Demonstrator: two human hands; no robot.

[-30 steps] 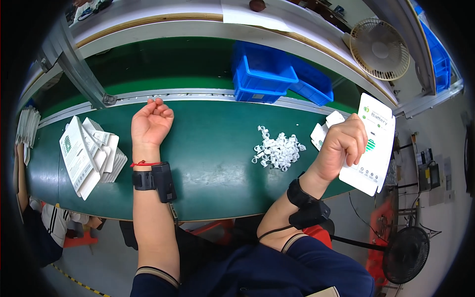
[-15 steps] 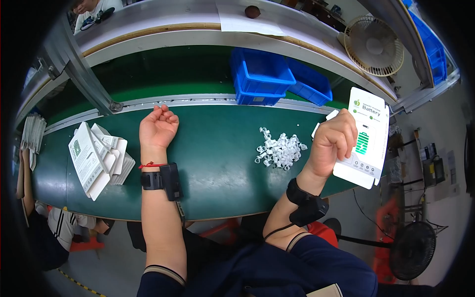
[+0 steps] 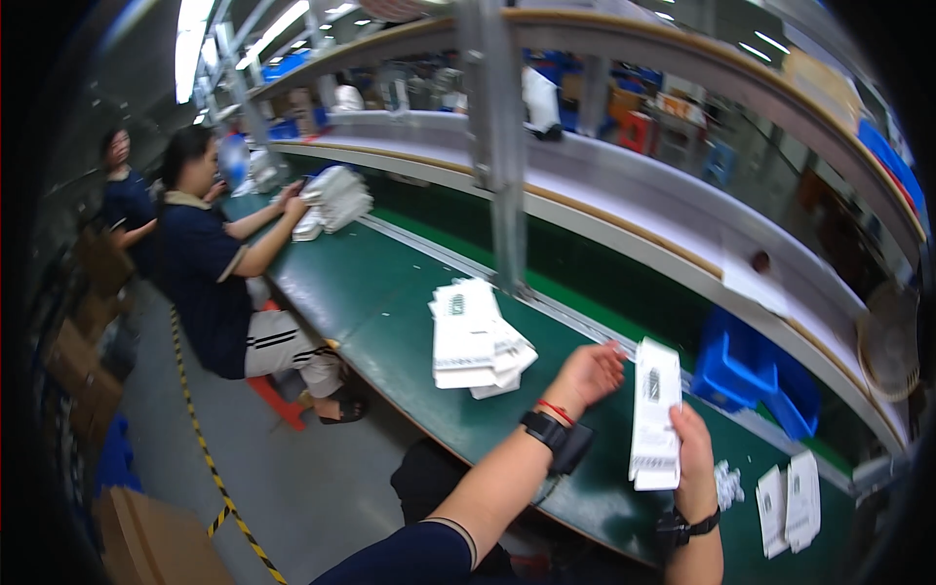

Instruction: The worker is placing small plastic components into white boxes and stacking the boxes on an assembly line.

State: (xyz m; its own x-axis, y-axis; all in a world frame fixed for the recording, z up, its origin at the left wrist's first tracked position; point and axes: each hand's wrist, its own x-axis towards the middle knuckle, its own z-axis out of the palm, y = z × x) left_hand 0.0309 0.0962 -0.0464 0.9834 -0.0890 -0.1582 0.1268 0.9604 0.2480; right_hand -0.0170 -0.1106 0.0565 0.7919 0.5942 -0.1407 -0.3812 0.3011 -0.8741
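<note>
My right hand [image 3: 692,444] grips a flat white battery box [image 3: 656,414] with a printed front, held upright above the green table. Just left of it is my left hand [image 3: 588,375], palm up with loosely curled fingers apart and nothing in it. A loose, overlapping stack of similar white boxes [image 3: 463,341] lies on the table, left of my left hand. Partly hidden behind my right wrist is a heap of small white plastic rings [image 3: 726,485]. More flat white boxes [image 3: 788,505] sit at the table's right end.
Blue bins [image 3: 731,361] stand at the back right below a long shelf [image 3: 624,219]. A metal post [image 3: 495,166] rises from the table's far edge. At left, a seated co-worker [image 3: 210,253] handles a bundle of white boxes [image 3: 333,200]; another person [image 3: 127,200] is behind.
My view has swung to the left, bringing the co-workers into sight. The box in my right hand is now beside my left hand, no longer held out at the far right.
</note>
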